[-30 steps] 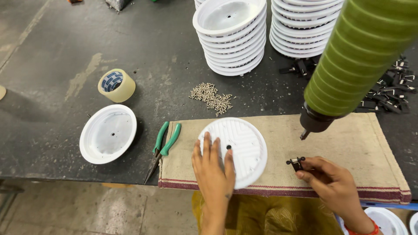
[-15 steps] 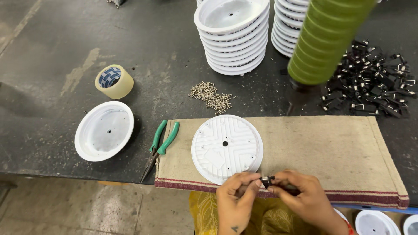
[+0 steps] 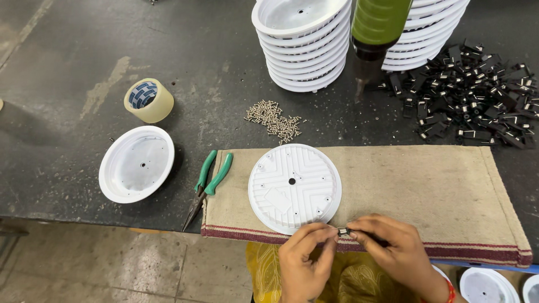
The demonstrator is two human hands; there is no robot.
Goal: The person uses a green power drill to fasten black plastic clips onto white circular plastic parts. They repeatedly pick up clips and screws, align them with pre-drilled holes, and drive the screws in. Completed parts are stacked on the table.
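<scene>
a dark, scuffed worktop (image 3: 73,62) fills most of the frame, with pale worn streaks toward the upper left. a coarse tan cloth mat (image 3: 415,191) with a maroon-striped hem lies along its lower right edge. below, at the lower left, a grey concrete floor (image 3: 112,269) shows, stained and cracked. the light is even and soft.

A small assembly workshop: beyond the worker's left hand (image 3: 306,264) and right hand (image 3: 396,252), a worn, stained dark tabletop (image 3: 84,62) carries tall stacks of identical white moulded plastic housings (image 3: 306,42), a heap of small black metal spring clips (image 3: 471,92) far to the right and a scatter of small silver screws (image 3: 275,119). A green-bodied powered screwdriver (image 3: 373,33) hangs above. Green-handled long-nose pliers (image 3: 208,182) lie left of the hands, at the edge of a coarse beige burlap work mat (image 3: 426,185).
</scene>
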